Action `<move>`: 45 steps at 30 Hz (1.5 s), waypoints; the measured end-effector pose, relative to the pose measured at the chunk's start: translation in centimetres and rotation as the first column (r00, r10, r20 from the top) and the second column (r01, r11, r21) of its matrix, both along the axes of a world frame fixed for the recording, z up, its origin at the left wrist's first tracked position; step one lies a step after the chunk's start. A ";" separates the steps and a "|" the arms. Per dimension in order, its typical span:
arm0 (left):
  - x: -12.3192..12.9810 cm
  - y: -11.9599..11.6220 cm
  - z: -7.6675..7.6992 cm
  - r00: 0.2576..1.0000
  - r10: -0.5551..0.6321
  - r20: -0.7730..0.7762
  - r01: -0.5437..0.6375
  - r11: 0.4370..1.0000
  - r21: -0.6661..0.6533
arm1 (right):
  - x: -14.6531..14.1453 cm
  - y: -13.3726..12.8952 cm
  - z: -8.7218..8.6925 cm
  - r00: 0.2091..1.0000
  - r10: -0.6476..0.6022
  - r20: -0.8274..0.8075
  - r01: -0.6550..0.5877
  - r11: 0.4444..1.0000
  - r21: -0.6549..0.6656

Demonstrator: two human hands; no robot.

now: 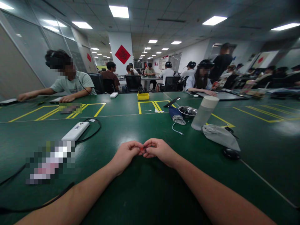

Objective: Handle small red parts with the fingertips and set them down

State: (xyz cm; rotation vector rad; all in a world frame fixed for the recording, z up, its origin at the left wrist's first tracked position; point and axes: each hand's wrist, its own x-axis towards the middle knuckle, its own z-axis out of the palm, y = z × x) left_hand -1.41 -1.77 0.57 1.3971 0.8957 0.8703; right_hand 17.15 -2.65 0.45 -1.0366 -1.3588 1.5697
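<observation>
My left hand (127,153) and my right hand (158,150) meet above the green table (112,193), fingertips nearly touching. Between them is a small red and dark piece (142,149), mostly hidden by the fingers, so its kind cannot be made out. The left thumb and fingers pinch its red side. On the other side, the right thumb and fingers are closed round its darker part.
A white power bank (76,131) with a black cable lies to the left. On the right are a metal bowl (187,116) of dark pieces, a frosted bottle (204,113), a grey pouch (221,137) and a black mouse (231,153). Farther back stands a yellow box (143,96); people sit beyond.
</observation>
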 end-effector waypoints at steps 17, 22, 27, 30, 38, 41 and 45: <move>0.0 -0.4 0.3 0.997 -0.004 -0.078 0.007 0.999 0.033 | 0.1 0.0 0.1 1.000 -0.008 0.003 0.008 1.000 0.017; 0.0 -0.3 0.3 0.997 -0.005 -0.082 0.008 0.999 0.037 | 0.1 -0.1 0.1 1.000 0.006 0.024 -0.007 1.000 0.025; 0.0 -0.2 0.2 0.998 -0.019 -0.061 0.022 0.998 0.051 | 0.2 -0.1 0.0 0.999 0.022 0.031 -0.023 0.999 0.035; 0.1 -0.2 0.1 0.998 -0.025 -0.060 0.028 0.998 0.063 | 0.2 0.0 -0.2 0.998 0.021 0.058 -0.025 0.997 0.078; 0.4 -0.8 0.3 0.957 0.141 -0.255 0.006 0.866 0.500 | -0.1 0.0 -0.2 0.932 -0.150 0.330 -0.054 0.842 0.536; 0.4 -1.0 0.2 0.941 0.173 -0.290 0.011 0.842 0.539 | -0.1 -0.2 0.1 0.919 -0.171 0.354 -0.080 0.799 0.596; 0.4 -1.1 0.0 0.935 0.191 -0.300 -0.021 0.871 0.490 | 0.0 0.0 -0.2 0.936 -0.157 0.315 -0.051 0.825 0.563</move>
